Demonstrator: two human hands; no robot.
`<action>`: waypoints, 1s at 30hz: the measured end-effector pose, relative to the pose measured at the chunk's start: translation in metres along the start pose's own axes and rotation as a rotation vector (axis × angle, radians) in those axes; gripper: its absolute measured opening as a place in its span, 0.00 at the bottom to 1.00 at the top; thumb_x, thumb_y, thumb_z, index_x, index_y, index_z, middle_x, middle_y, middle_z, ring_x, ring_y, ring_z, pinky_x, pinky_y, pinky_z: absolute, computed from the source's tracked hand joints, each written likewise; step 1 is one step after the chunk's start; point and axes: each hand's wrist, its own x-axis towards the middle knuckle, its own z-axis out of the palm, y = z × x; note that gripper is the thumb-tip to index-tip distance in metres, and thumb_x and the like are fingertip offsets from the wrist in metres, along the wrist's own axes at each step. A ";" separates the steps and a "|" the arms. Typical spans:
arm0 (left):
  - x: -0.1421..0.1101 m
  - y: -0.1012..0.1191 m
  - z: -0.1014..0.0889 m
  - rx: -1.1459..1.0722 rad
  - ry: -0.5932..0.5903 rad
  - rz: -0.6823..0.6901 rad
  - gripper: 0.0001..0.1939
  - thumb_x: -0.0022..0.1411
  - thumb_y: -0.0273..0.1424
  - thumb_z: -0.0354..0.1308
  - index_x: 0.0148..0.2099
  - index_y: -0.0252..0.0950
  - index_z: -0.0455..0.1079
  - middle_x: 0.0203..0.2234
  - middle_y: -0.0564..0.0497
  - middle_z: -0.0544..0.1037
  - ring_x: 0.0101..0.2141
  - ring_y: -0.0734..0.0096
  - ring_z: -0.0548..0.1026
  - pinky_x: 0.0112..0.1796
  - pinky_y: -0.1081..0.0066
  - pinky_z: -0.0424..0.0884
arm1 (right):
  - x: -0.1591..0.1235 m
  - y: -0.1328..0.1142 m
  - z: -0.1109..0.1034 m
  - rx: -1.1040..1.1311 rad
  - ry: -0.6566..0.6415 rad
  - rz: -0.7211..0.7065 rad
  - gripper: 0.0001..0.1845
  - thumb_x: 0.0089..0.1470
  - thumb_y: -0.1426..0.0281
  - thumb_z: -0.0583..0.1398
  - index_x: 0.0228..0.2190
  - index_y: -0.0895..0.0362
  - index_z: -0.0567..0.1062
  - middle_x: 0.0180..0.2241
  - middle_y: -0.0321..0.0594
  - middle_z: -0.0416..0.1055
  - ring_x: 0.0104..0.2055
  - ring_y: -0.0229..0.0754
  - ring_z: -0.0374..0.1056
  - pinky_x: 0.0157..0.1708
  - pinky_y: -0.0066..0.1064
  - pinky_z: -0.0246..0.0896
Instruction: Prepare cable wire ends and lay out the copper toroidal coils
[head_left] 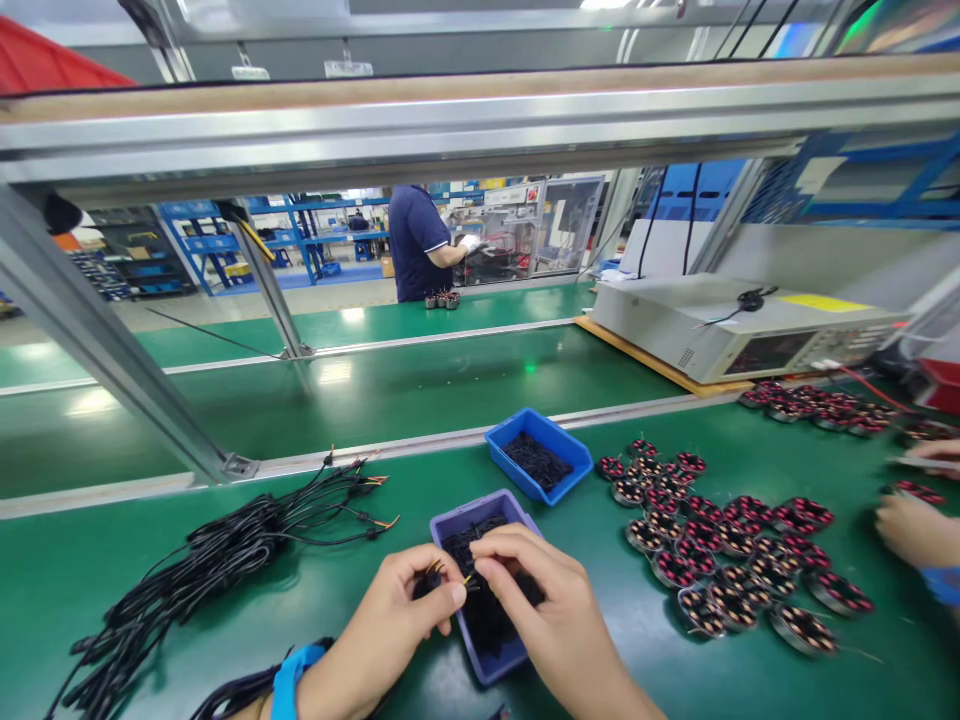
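Note:
My left hand (382, 625) pinches a small black wire connector (430, 580) between its thumb and fingers. My right hand (525, 600) grips a thin black wire end (470, 580) with a bare metal tip, close to that connector. Both hands are over a purple-blue plastic tray (469, 515) piled with short black wires. A blue wristband (296, 680) circles my left wrist, near a large bundle of black cables (217, 570) with stripped ends. To the right lie several copper-wound motor stators with red markings (712, 540).
A blue bin of black wires (526, 425) stands just beyond the tray on the green workbench (187, 610). A co-worker's hands (911, 530) work at the right edge. A grey instrument (742, 330) sits farther back, and an aluminium frame (375, 130) spans overhead.

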 end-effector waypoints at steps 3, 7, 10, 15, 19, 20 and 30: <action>-0.001 0.000 0.000 -0.004 -0.002 -0.003 0.19 0.52 0.46 0.68 0.28 0.35 0.71 0.19 0.57 0.67 0.21 0.75 0.65 0.24 0.74 0.57 | 0.000 0.001 0.000 0.004 0.004 -0.018 0.09 0.63 0.72 0.58 0.34 0.54 0.78 0.33 0.40 0.77 0.34 0.42 0.74 0.36 0.30 0.71; -0.001 0.000 -0.001 -0.005 -0.006 0.006 0.18 0.53 0.45 0.67 0.28 0.35 0.71 0.19 0.57 0.67 0.21 0.75 0.65 0.25 0.74 0.57 | 0.000 0.003 -0.001 0.007 -0.001 -0.010 0.08 0.62 0.74 0.58 0.33 0.54 0.78 0.33 0.39 0.77 0.34 0.41 0.74 0.37 0.28 0.70; 0.001 -0.001 -0.002 -0.010 -0.014 0.003 0.19 0.52 0.45 0.68 0.28 0.34 0.71 0.19 0.57 0.67 0.21 0.76 0.65 0.24 0.75 0.57 | -0.001 0.003 0.000 0.010 -0.049 -0.009 0.09 0.62 0.74 0.58 0.33 0.54 0.78 0.33 0.38 0.77 0.34 0.41 0.74 0.37 0.27 0.70; 0.002 0.002 -0.001 -0.032 0.008 0.007 0.18 0.51 0.45 0.69 0.32 0.34 0.73 0.22 0.57 0.69 0.21 0.77 0.66 0.24 0.75 0.57 | -0.003 0.001 0.002 0.020 -0.128 0.021 0.10 0.61 0.75 0.58 0.34 0.53 0.79 0.34 0.39 0.78 0.36 0.42 0.74 0.39 0.30 0.69; 0.000 0.001 -0.001 -0.042 -0.002 0.012 0.17 0.52 0.43 0.68 0.30 0.34 0.71 0.20 0.58 0.67 0.21 0.77 0.65 0.24 0.76 0.57 | -0.001 -0.001 -0.002 0.007 -0.124 0.036 0.11 0.60 0.75 0.58 0.33 0.52 0.79 0.33 0.38 0.76 0.36 0.42 0.73 0.35 0.29 0.68; 0.000 0.000 -0.001 -0.040 0.003 0.017 0.17 0.53 0.43 0.68 0.29 0.35 0.71 0.20 0.58 0.67 0.21 0.77 0.65 0.24 0.76 0.57 | 0.000 -0.001 -0.005 -0.020 -0.108 0.041 0.11 0.60 0.76 0.57 0.33 0.52 0.79 0.34 0.39 0.75 0.37 0.42 0.72 0.35 0.30 0.68; 0.003 -0.001 -0.005 -0.106 -0.041 -0.011 0.09 0.49 0.31 0.61 0.35 0.35 0.69 0.23 0.56 0.69 0.23 0.74 0.68 0.23 0.76 0.59 | -0.003 0.011 -0.003 -0.138 -0.272 -0.031 0.10 0.56 0.80 0.56 0.31 0.54 0.73 0.30 0.36 0.73 0.34 0.41 0.69 0.34 0.29 0.62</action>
